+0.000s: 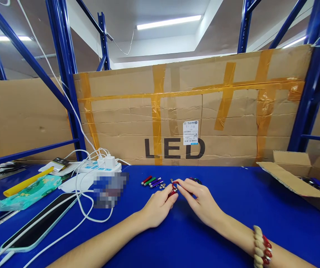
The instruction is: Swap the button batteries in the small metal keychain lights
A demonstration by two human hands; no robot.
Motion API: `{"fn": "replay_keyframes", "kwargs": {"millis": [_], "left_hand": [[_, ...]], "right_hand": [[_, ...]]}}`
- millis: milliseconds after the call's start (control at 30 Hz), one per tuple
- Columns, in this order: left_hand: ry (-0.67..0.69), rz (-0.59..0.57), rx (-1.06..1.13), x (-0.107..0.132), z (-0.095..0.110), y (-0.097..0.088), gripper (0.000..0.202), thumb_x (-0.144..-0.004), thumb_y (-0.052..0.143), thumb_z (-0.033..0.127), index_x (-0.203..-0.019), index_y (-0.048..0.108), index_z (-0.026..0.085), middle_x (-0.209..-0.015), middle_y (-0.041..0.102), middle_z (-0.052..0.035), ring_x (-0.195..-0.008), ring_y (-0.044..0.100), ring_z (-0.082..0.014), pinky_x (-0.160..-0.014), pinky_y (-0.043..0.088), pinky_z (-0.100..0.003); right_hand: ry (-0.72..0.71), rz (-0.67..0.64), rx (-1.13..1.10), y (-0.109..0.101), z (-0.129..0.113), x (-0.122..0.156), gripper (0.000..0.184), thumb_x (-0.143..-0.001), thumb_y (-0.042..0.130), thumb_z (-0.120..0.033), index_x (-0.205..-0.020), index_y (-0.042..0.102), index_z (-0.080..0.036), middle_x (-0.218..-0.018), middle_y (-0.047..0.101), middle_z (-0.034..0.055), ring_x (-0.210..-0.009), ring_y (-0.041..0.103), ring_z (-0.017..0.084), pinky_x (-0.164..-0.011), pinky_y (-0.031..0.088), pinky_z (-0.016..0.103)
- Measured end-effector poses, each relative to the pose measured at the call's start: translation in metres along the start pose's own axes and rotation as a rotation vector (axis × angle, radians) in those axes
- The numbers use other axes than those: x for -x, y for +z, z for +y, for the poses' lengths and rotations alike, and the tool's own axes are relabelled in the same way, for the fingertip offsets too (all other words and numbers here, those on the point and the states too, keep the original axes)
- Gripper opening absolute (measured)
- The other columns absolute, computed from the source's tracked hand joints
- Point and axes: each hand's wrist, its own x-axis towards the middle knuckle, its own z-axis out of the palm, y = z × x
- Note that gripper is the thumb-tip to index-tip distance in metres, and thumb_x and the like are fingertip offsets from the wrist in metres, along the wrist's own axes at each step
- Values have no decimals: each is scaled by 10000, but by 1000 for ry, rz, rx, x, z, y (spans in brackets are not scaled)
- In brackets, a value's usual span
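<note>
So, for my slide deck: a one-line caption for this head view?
Both hands, left hand and right hand, pinch a small red piece on a blue table.

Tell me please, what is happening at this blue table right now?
A person sits at a blue table and holds a small red item between the fingertips of the left hand and right hand. Just behind the hands lie a few small coloured cylinders and some small round silver pieces. A phone, white cables and a power strip lie to the left, an open cardboard box to the right.
</note>
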Motion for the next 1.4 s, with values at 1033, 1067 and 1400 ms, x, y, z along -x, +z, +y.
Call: {"fn": "replay_keyframes", "kwargs": {"millis": [1033, 1067, 1400], "left_hand": [[67, 134, -103, -6, 2, -3, 124, -867, 441, 236, -952, 516, 186, -939, 595, -23, -853, 538, -162, -773, 395, -261], [65, 133, -107, -6, 1, -2, 117, -866, 443, 231, -945, 515, 184, -929, 597, -24, -845, 543, -162, -768, 400, -261], [-21, 53, -313, -1, 0, -4, 148, -787, 471, 167, -910, 401, 208, -808, 554, 5, -694, 537, -150, -600, 374, -233]], "right_hand": [[198, -129, -78, 3, 3, 0, 354, -912, 314, -328, -1136, 538, -169, -829, 635, 55, -904, 582, 181, -817, 458, 322], [197, -135, -96, 3, 2, 0, 356, -912, 314, -336, -1136, 534, -168, -889, 638, 64, -955, 568, 181, -849, 444, 323], [254, -257, 6, 4, 6, 1, 328, -850, 451, -422, -1041, 603, -203, -718, 639, 12, -601, 550, 143, -568, 428, 252]]}}
